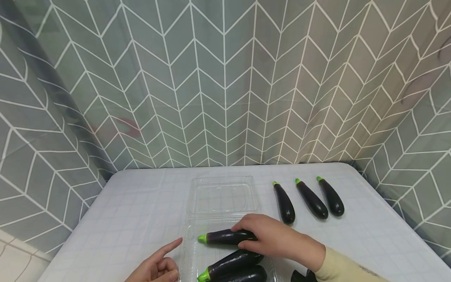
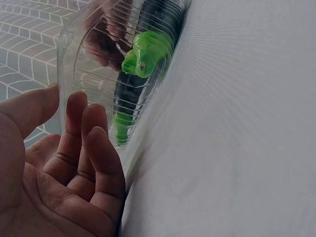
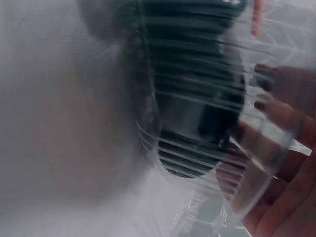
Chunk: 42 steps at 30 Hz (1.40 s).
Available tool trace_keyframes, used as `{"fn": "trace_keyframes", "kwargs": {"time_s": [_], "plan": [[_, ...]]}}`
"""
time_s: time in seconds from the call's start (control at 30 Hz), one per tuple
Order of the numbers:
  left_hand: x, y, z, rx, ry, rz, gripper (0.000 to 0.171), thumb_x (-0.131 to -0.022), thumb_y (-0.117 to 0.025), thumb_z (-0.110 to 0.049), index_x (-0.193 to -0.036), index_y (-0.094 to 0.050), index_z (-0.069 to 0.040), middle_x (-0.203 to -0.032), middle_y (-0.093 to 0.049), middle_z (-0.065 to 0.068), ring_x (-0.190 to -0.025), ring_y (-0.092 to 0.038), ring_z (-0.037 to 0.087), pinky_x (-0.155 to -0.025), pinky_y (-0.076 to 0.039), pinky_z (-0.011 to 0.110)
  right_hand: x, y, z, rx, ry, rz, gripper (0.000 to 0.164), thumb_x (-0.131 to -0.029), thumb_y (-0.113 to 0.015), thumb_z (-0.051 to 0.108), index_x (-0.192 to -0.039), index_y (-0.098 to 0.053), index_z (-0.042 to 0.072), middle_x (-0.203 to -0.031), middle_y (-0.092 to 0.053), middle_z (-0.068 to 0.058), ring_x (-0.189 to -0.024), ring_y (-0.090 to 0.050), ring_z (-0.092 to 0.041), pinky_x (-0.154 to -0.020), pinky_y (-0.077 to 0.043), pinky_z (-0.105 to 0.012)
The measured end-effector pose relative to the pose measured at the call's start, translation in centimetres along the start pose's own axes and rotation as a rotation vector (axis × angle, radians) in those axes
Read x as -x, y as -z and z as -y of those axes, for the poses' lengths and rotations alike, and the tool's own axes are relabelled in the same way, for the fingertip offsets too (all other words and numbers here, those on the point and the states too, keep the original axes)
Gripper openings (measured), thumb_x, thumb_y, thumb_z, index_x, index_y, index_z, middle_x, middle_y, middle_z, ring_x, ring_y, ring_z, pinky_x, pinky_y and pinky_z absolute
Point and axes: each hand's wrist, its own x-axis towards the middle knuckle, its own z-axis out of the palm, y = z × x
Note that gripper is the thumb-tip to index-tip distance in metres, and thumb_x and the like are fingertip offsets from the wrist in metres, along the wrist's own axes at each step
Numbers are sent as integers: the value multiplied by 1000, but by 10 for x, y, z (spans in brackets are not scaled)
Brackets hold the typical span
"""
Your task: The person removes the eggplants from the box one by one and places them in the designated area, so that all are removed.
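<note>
My right hand (image 1: 273, 237) grips a dark purple eggplant (image 1: 222, 237) with a green stem end, fingers over it and thumb on the near side. This eggplant lies crosswise in the far part of a clear plastic clamshell box (image 1: 188, 254), its stem end to the left. Nearer me in the box are another eggplant (image 1: 232, 263) and one more (image 1: 248, 275), cut off by the frame. At the box's left side is my left hand (image 1: 158, 266), index finger extended, the others loosely bent. In the left wrist view, green stem ends (image 2: 150, 52) show through the ridged wall.
The box's clear lid (image 1: 223, 196) lies folded back. Right of it, three eggplants lie in a row: one nearest the lid (image 1: 284, 203), a middle one (image 1: 312, 199) and a far-right one (image 1: 331, 196). A patterned curtain (image 1: 225, 86) surrounds the white table (image 1: 141, 207).
</note>
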Motion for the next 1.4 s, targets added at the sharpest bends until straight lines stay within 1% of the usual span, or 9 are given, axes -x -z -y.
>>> {"fn": "trace_keyframes", "kwargs": {"time_s": [0.27, 0.37, 0.5, 0.63, 0.77, 1.0, 1.13, 1.3, 1.4], "plan": [[0, 2, 4, 6, -60, 22, 74, -101, -54, -6, -151, -4, 11, -94, -64, 8, -78, -60, 9, -70, -51, 23, -7, -12, 9, 167, 26, -16, 30, -92, -72, 23, -121, -69, 14, -112, -63, 7, -106, -58, -7, -91, -47, -26], [1, 3, 6, 10, -89, 39, 68, -101, -53, -4, -154, -11, 7, -94, -65, 6, -79, -60, 9, -70, -51, 24, -11, -14, 10, 201, 36, -20, 29, -91, -73, 22, -119, -69, 16, -110, -65, 7, -104, -59, -7, -90, -47, -27], [0, 3, 6, 8, -88, 33, 66, -101, -54, -4, -155, -16, 4, -94, -65, 7, -79, -60, 9, -70, -51, 24, -14, -17, 11, 237, 35, -7, 30, -90, -74, 20, -119, -69, 19, -112, -66, 10, -103, -59, -8, -89, -46, -27], [0, 2, 5, -8, -85, 38, 72, -101, -53, -4, -151, -3, 12, -94, -65, 6, -78, -60, 8, -70, -51, 24, -17, -17, 13, 266, 58, 6, 32, -88, -75, 19, -119, -69, 19, -112, -68, 11, -102, -60, -4, -88, -45, -26], [0, 1, 4, -14, -74, 42, 74, -102, -52, -5, -150, 1, 13, -94, -64, 5, -77, -60, 7, -70, -52, 23, -19, -18, 14, 306, 83, 4, 33, -88, -76, 21, -120, -69, 19, -112, -68, 11, -99, -59, -4, -86, -45, -26], [0, 2, 6, 18, -56, 29, 73, -101, -54, -5, -151, -2, 10, -95, -64, 8, -78, -61, 10, -71, -52, 24, -22, -18, 18, 486, 152, -33, 40, -86, -79, 27, -123, -66, 25, -104, -65, 10, -91, -55, -11, -81, -45, -27], [0, 2, 8, 24, -50, 29, 74, -101, -55, -6, -151, -2, 12, -94, -64, 9, -78, -61, 10, -71, -52, 25, -22, -19, 19, 469, 156, -63, 42, -85, -79, 24, -125, -65, 26, -103, -61, 8, -90, -56, -11, -80, -46, -26], [0, 2, 7, 18, -32, 14, 76, -101, -56, -8, -151, -2, 13, -94, -64, 10, -77, -61, 11, -70, -52, 25, -20, -15, 21, 374, 161, -129, 43, -85, -79, 20, -126, -65, 24, -103, -57, 6, -84, -56, -4, -73, -47, -18], [0, 3, 7, 21, -38, 28, 77, -101, -55, -7, -150, 0, 13, -94, -64, 10, -77, -61, 11, -71, -52, 25, -18, -11, 21, 310, 159, -151, 45, -87, -77, 20, -130, -63, 23, -108, -58, 6, -89, -57, -4, -76, -48, -18]]}}
